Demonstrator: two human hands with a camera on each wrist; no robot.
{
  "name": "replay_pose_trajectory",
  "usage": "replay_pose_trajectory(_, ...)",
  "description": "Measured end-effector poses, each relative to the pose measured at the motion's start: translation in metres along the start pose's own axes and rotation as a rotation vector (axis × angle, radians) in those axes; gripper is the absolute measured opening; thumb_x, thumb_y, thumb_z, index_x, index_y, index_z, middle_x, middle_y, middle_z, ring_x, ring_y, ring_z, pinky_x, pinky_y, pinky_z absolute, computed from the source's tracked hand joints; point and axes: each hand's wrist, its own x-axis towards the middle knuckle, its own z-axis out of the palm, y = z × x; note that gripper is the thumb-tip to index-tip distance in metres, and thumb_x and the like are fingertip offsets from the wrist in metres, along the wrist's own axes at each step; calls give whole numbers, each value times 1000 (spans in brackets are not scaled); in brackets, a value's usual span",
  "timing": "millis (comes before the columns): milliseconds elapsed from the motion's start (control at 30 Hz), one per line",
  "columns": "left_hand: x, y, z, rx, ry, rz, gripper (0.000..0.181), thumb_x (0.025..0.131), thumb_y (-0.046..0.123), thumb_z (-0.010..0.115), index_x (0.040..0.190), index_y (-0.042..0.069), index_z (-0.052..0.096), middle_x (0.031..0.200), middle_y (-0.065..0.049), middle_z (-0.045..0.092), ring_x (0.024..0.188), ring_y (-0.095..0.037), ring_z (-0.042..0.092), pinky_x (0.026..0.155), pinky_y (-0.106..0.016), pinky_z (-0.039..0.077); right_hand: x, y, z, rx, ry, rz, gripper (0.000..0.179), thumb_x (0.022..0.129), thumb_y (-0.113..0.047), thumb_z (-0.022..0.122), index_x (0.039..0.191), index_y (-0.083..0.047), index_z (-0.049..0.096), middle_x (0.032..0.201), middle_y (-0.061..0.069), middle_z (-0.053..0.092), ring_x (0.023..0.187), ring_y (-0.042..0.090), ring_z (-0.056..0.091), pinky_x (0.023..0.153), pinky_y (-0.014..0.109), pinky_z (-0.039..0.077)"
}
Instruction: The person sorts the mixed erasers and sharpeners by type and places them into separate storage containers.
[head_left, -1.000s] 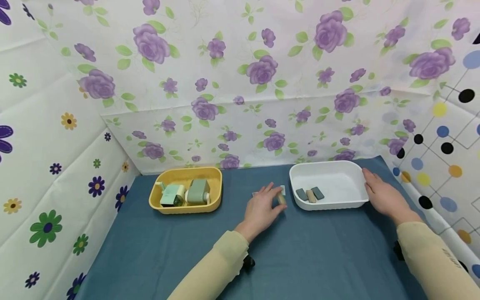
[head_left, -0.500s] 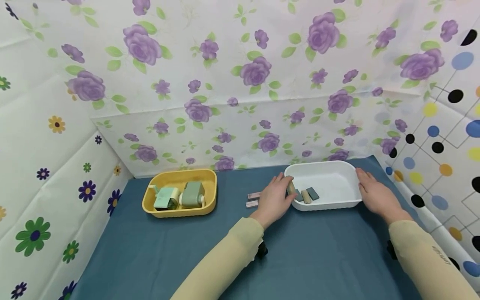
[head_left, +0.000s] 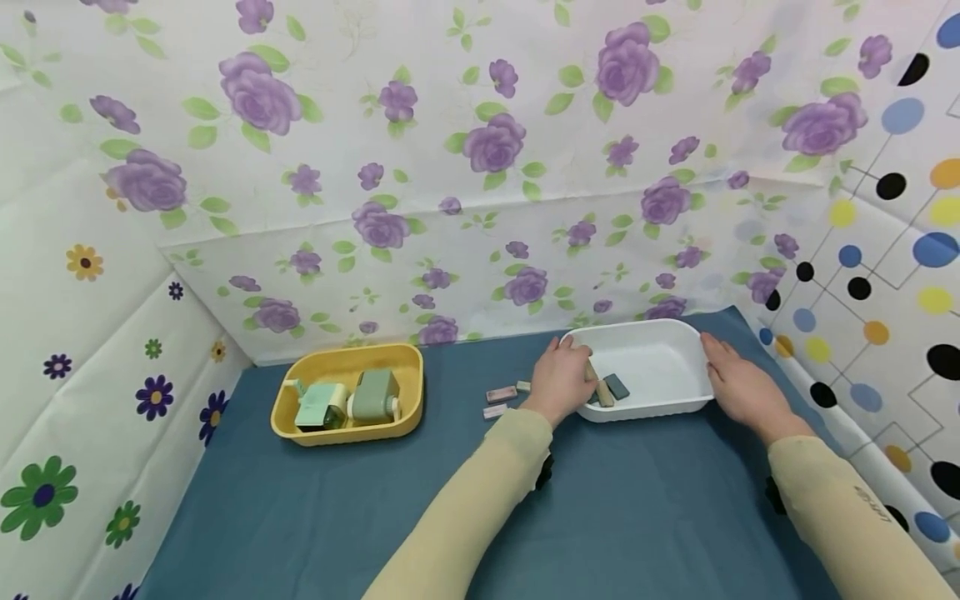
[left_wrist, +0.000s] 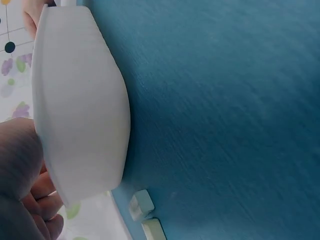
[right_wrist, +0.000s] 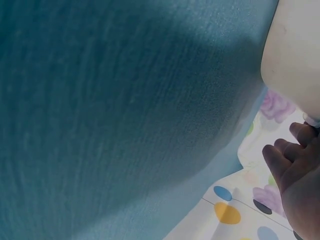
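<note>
In the head view my left hand (head_left: 561, 379) reaches over the left end of the white tray (head_left: 652, 410), its fingers pinching a small beige eraser (head_left: 591, 369) just inside the rim. Within the tray, close to that hand, lie another beige eraser (head_left: 604, 393) and a grey-blue one (head_left: 617, 386); a further dark one is mostly covered by the hand. My right hand (head_left: 746, 392) rests its straight fingers against the tray's right end. The left wrist view has the tray wall (left_wrist: 80, 100) hiding the left fingertips and what they hold.
Left of my left hand, pink erasers (head_left: 501, 394) and a pale one (head_left: 523, 387) lie on the blue cloth (head_left: 337, 517). Farther left, a yellow tray (head_left: 408, 421) holds two green devices resembling pencil sharpeners (head_left: 373, 395). Patterned sheets (head_left: 420, 275) stand behind and at both sides.
My left hand has carried the beige eraser rightward from the cloth to over the white tray's left end, uncovering the pink erasers. My right hand stays at the tray. The head view has shifted.
</note>
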Motion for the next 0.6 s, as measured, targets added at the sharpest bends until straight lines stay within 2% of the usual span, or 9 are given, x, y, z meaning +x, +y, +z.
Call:
replay_pose_trajectory(167, 10, 7, -2, 109, -34, 11, 20, 102, 30, 75, 120, 23, 78, 101, 8, 79, 145, -18, 52, 130, -37, 28, -1, 1, 0, -2, 4, 0, 64, 118, -24, 33, 171, -1, 6, 172, 32, 15, 155, 58, 17, 122, 74, 19)
replay_pose_trajectory(300, 18, 11, -2, 188, -35, 25, 6, 103, 27, 73, 106, 25, 78, 97, 9, 78, 145, -17, 53, 129, -37, 30, 0, 1, 1, -10, 11, -6, 63, 118, -22, 34, 170, 1, 8, 172, 33, 17, 155, 58, 19, 122, 73, 19)
replay_pose_trajectory(500, 23, 13, 3, 255, -31, 15, 14, 101, 37, 79, 110, 27, 79, 100, 12, 79, 147, -16, 50, 128, -35, 32, 0, 1, 2, -18, 14, -15, 63, 118, -21, 36, 170, 1, 10, 172, 32, 18, 155, 57, 20, 121, 73, 21)
replay_pose_trajectory(600, 24, 14, 3, 251, -25, 19, 20, 99, 41, 80, 112, 27, 79, 101, 12, 79, 147, -16, 50, 128, -35, 32, -1, 1, 0, -20, 9, -11, 64, 117, -20, 37, 170, 1, 9, 172, 32, 18, 154, 58, 20, 121, 73, 22)
